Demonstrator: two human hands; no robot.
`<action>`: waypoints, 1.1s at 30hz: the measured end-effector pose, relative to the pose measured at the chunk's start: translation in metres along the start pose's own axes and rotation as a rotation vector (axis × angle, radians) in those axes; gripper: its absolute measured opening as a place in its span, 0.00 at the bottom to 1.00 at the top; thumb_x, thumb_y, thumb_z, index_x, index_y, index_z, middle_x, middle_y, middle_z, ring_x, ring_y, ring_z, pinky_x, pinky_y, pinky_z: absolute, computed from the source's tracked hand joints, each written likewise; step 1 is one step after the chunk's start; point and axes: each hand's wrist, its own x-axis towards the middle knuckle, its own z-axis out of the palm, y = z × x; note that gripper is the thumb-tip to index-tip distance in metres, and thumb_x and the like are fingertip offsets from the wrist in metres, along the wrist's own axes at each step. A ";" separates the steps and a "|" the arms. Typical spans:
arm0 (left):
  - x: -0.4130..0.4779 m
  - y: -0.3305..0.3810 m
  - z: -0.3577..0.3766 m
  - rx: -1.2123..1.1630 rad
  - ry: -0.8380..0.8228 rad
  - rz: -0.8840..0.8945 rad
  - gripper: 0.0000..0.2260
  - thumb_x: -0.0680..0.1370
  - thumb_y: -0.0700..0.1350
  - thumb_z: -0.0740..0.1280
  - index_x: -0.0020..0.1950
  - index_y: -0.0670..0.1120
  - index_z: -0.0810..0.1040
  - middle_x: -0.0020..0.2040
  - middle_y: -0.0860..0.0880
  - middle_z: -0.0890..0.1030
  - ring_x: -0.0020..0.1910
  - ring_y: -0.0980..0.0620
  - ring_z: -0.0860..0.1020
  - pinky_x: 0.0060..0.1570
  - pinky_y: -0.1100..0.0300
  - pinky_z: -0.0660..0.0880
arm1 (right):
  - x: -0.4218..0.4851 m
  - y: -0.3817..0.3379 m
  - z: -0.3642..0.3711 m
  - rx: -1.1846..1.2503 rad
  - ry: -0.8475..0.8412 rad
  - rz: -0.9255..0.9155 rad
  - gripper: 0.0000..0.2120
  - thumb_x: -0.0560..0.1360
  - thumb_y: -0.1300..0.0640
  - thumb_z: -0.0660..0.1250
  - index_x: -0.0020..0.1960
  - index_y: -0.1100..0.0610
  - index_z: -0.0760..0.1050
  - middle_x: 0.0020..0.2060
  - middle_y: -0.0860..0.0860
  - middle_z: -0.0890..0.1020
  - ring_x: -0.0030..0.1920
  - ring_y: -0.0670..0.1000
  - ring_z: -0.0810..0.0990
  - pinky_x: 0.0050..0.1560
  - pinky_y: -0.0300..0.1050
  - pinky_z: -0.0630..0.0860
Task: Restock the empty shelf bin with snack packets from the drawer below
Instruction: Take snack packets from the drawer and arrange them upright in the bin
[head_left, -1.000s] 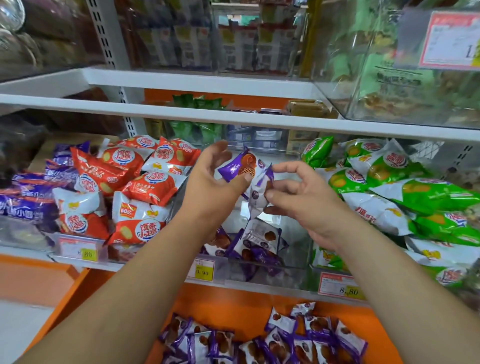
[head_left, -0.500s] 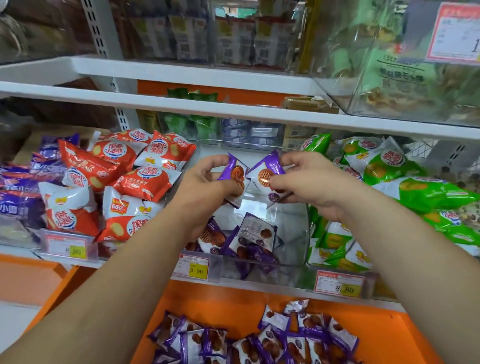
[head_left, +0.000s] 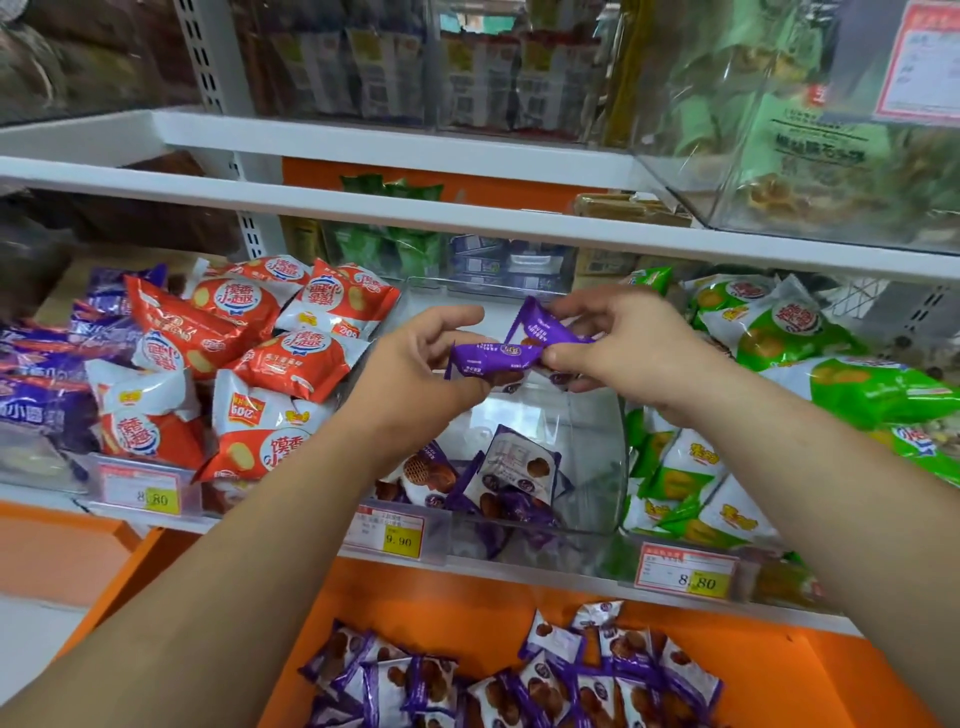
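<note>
Above the clear shelf bin (head_left: 597, 467) my left hand (head_left: 421, 364) grips a purple snack packet (head_left: 493, 358), held flat between thumb and fingers. My right hand (head_left: 618, 343) pinches a second purple packet (head_left: 540, 327) just behind it, and its thumb touches the end of the first. Several purple packets (head_left: 514, 478) lie at the bin's front bottom. Below the shelf, the orange drawer (head_left: 467, 597) holds several more purple packets (head_left: 571, 680).
Red and white packets (head_left: 249, 364) fill the bin to the left, green ones (head_left: 779, 364) the bin to the right. A white shelf edge (head_left: 467, 218) runs just above my hands. Price tags (head_left: 395, 535) line the shelf front.
Both hands turned their packets from upright to nearly flat and stayed over the bin. The camera moved a little closer and lower.
</note>
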 end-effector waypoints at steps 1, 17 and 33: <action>0.000 0.000 0.000 -0.011 -0.001 -0.002 0.26 0.74 0.30 0.73 0.69 0.49 0.75 0.53 0.51 0.87 0.56 0.48 0.84 0.60 0.48 0.80 | -0.002 0.002 0.001 0.011 -0.015 -0.025 0.20 0.72 0.68 0.76 0.61 0.53 0.80 0.52 0.60 0.84 0.48 0.61 0.86 0.48 0.55 0.86; 0.001 -0.002 -0.006 -0.162 -0.012 -0.090 0.25 0.73 0.33 0.76 0.68 0.47 0.76 0.56 0.44 0.85 0.54 0.44 0.85 0.59 0.48 0.80 | -0.002 0.004 -0.012 -0.015 -0.072 0.048 0.23 0.75 0.69 0.72 0.67 0.53 0.77 0.53 0.56 0.83 0.48 0.57 0.86 0.42 0.48 0.85; 0.029 -0.027 0.003 -0.106 0.052 -0.217 0.16 0.72 0.30 0.75 0.57 0.43 0.80 0.51 0.43 0.86 0.45 0.48 0.83 0.51 0.49 0.81 | 0.055 0.000 -0.002 -0.357 -0.200 0.091 0.23 0.75 0.71 0.70 0.65 0.53 0.78 0.53 0.55 0.81 0.47 0.54 0.84 0.49 0.56 0.86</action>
